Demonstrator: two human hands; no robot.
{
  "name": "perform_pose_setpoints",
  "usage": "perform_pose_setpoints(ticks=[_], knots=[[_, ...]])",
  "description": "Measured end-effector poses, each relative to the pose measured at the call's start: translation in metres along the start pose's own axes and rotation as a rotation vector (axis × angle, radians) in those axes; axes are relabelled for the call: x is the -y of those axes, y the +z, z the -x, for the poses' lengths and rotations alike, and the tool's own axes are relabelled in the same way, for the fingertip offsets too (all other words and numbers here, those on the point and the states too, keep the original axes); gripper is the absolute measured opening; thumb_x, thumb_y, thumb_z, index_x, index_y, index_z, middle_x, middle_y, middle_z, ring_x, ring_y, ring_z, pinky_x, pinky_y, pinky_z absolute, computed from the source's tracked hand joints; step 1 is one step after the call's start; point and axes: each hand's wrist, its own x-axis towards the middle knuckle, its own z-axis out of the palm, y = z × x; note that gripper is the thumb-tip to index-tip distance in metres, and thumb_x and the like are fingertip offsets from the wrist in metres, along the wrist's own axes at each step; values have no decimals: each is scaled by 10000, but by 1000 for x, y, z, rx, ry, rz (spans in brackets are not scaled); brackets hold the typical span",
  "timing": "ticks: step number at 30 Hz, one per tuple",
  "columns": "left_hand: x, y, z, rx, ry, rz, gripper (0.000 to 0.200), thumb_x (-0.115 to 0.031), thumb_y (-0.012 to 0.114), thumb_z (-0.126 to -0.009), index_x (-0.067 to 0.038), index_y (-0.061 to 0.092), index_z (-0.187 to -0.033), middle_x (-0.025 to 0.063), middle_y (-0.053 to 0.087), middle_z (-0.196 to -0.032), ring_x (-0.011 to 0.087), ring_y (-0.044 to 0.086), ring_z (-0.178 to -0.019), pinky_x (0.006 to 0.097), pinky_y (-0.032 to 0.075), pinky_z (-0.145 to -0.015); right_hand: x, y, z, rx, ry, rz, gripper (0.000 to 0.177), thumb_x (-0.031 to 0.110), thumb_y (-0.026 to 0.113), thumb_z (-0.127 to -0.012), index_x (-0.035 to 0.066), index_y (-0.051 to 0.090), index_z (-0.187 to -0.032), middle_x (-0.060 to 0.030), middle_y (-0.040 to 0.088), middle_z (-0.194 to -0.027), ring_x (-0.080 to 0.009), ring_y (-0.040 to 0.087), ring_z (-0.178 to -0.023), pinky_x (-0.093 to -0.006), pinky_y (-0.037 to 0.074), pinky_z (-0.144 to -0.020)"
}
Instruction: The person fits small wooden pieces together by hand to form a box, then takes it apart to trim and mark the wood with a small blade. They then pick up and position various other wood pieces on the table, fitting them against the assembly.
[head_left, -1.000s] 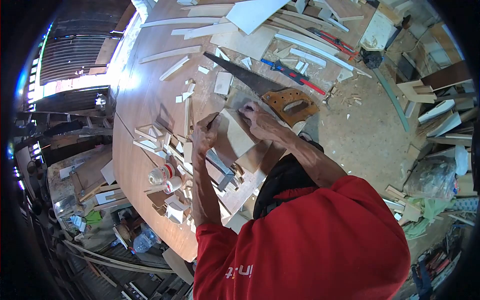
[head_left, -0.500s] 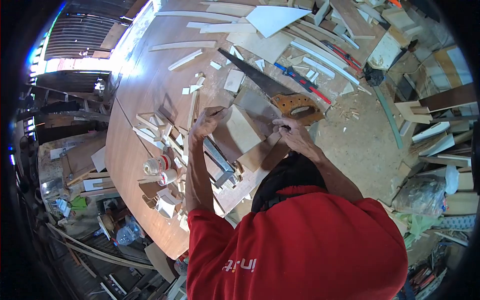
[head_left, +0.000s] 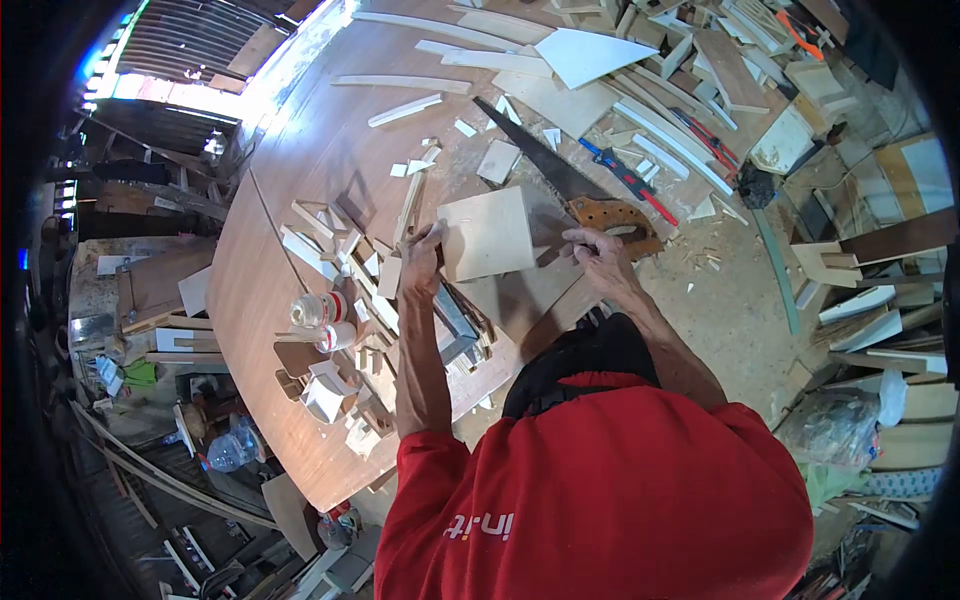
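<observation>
My left hand [head_left: 422, 258] is closed on the left edge of a pale, square wooden panel [head_left: 488, 235], which is held up over the worktable. To its right is my right hand [head_left: 603, 262], apart from the panel, its fingers curled and drawn together. Whatever they may hold is too small to make out. Just beyond that hand lies a handsaw [head_left: 545, 160] with a wooden handle, its blade pointing away to the left. A grey metal tool [head_left: 456, 325] rests below my left hand, partly hidden by the forearm.
Wood offcuts [head_left: 345, 255] and two jars [head_left: 318, 310] sit left of my forearm. A blue and red tool [head_left: 630, 180] lies past the saw. Long strips and a white board [head_left: 590, 55] cover the far side. More timber [head_left: 880, 310] is stacked at the right.
My left hand has tilted the wooden panel, so its broad face now shows more squarely. My right hand stays beside it, fingers still curled. The whole view has shifted slightly.
</observation>
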Motion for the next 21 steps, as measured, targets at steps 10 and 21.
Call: perform_pose_setpoints(ticks=[10, 21], knots=[[43, 20, 34, -187, 93, 372, 207, -168, 567, -945, 24, 635, -980, 72, 642, -858, 146, 631, -721, 275, 532, -668, 27, 14, -25, -140, -211, 57, 255, 206, 547, -934, 38, 658, -1091, -146, 680, -989, -252, 644, -919, -346, 495, -819], [17, 45, 75, -648, 181, -771, 184, -162, 556, -918, -32, 642, -1015, 166, 674, -1057, 385, 652, -904, 429, 533, -796, 28, 22, -29, -110, -189, 127, 259, 161, 590, -898, 13, 666, -1097, -119, 680, -1026, -211, 639, -944, -316, 494, -829]])
